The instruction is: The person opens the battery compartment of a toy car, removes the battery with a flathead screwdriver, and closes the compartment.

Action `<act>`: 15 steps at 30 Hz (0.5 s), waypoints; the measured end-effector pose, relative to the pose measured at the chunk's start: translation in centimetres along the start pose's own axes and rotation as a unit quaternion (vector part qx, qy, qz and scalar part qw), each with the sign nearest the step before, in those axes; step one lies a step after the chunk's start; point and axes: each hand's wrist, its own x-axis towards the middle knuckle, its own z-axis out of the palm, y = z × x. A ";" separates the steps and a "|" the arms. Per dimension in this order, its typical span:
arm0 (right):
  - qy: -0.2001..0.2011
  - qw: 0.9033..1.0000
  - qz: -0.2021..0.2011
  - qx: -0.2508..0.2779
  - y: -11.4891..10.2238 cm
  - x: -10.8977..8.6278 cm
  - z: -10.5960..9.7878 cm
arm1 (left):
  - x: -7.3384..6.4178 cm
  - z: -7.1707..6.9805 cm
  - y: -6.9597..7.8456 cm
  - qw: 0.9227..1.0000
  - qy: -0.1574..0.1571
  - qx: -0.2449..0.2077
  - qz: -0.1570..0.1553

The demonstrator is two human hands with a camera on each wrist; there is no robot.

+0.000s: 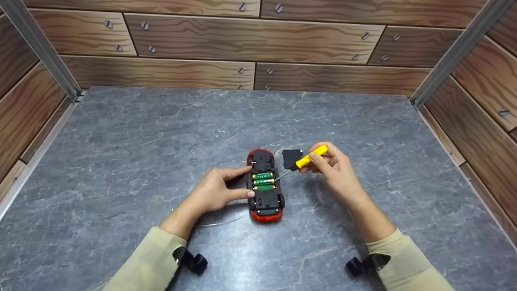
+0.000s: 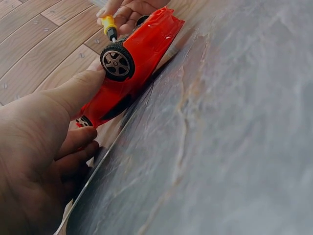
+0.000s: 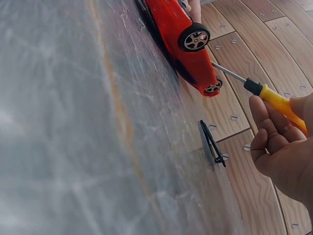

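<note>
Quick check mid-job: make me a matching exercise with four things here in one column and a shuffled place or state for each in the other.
Things
1. toy car
2. screwdriver
3. batteries
4. battery cover

Places and states
A. three green ones, side by side in a row
B. black, lying off on the tabletop
C. red-bodied, underside up, touched by the left hand
D. yellow-handled, held by the right hand

Right pairs: 1-C, 2-D, 3-A, 4-B
</note>
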 end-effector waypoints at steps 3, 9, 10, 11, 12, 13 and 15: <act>0.004 1.000 0.000 0.007 0.0 0.0 0.0 | 0.0 0.0 -0.1 1.000 0.001 -0.005 0.006; 0.003 1.000 0.009 0.006 0.1 0.1 0.0 | 0.0 -0.1 -0.1 1.000 -0.001 -0.015 0.006; 0.003 1.000 0.011 0.004 0.1 0.1 -0.1 | 0.0 -0.1 -0.1 1.000 -0.002 -0.015 0.006; 0.003 1.000 0.013 0.003 0.1 0.1 -0.1 | 0.0 -0.1 -0.1 1.000 -0.003 -0.015 0.005; 0.002 1.000 0.016 0.002 0.2 0.1 -0.1 | 0.0 -0.1 -0.1 1.000 -0.004 -0.016 0.004; 0.002 1.000 0.018 0.002 0.2 0.1 -0.1 | 0.0 -0.1 -0.1 1.000 -0.004 -0.017 0.003; 0.002 1.000 0.021 0.003 0.1 0.1 -0.1 | 0.0 -0.1 -0.1 1.000 -0.005 -0.019 0.002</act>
